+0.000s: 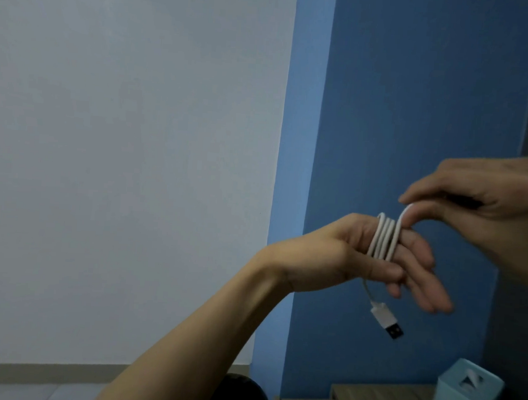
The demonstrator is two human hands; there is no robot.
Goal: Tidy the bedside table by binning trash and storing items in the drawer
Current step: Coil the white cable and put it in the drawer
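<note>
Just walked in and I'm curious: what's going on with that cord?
A person is coiling a thin white USB cable around the fingers of the left hand, while the right hand pinches the free end and guides it. The plug dangles below. A light blue tissue box sits on the wooden bedside table beneath.

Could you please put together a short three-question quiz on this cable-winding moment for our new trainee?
1. True or false: the white cable is wound around the left hand's fingers.
2. Which hand pinches the free end of the cable? A) left hand B) right hand
3. What hangs loose below the left hand?

Key: 1 true; 2 B; 3 the USB plug.
</note>
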